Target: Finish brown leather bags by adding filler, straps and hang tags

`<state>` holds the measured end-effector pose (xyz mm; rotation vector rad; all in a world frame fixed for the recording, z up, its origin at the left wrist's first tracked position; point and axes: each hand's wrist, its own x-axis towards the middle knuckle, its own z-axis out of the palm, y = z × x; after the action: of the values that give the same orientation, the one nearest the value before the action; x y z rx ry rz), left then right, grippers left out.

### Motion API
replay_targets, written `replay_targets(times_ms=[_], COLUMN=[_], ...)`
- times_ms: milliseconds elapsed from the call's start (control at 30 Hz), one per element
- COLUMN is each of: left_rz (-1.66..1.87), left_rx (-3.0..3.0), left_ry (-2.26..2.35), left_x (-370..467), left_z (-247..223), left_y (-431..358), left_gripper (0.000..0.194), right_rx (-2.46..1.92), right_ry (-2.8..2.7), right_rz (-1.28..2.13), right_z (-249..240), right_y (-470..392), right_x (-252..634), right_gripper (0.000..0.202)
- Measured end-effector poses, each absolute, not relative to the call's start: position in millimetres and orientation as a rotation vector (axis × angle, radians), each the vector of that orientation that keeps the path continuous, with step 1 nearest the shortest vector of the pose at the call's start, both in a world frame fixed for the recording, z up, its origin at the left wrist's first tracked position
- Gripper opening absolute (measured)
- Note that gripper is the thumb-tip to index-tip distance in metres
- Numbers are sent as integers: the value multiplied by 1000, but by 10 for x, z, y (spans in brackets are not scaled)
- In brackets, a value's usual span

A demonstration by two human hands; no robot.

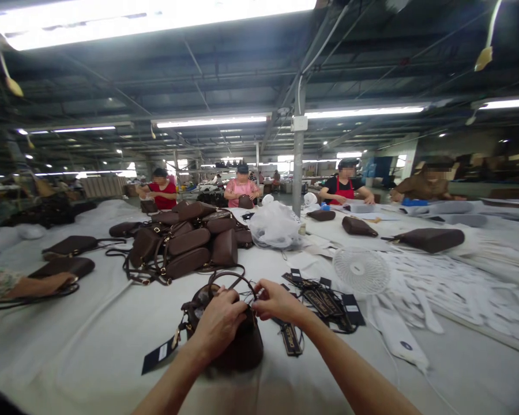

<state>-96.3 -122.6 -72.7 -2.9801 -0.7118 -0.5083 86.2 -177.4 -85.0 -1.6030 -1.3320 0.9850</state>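
A dark brown handbag (244, 349) stands upright on the white-covered table in front of me, its top opening showing pale stuffing. My left hand (219, 321) is closed over the bag's upper edge. At the right base of the looped handle (229, 275), my right hand (275, 301) pinches with thumb and fingers; any cord between them is too small to make out. A black hang tag (159, 356) dangles from the bag's left side onto the table. Just right of the bag lies a heap of black and gold hang tags (324, 302) with cords.
Beyond the bag is a pile of brown handbags (188, 245), beside a clear plastic bag (277, 225). A white fan (361, 270) stands to the right, near white strips (454, 294). At left, a co-worker's hand (54, 283) touches another bag. Several people work across the table.
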Motion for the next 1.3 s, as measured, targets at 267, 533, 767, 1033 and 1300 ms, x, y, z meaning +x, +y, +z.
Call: replay_targets(times_ms=[267, 533, 767, 1033, 1300], left_rz=[-520, -707, -877, -1086, -1015], left_rx=[-2944, -2849, -2812, -2791, -2783], left_ry=[-784, -866, -967, -968, -957], left_x=[-922, -849, -820, -743, -718], left_z=[-747, -883, -978, -1071, -1099], left_y=[-1270, -1417, -1443, -1512, -1472], left_gripper=[13, 17, 10, 5, 12], right_rx=[-1668, -1690, -1460, -1512, -1293], right_ry=[-980, -1469, -1680, -1522, -1138], right_rz=[799, -379, -635, -504, 106], right_z=[-1315, -1241, -1243, -1351, -1793], right_y=[-1908, -1999, -1952, -2065, -2080], right_x=[506, 347, 419, 425, 663], right_gripper=[12, 17, 24, 21, 42])
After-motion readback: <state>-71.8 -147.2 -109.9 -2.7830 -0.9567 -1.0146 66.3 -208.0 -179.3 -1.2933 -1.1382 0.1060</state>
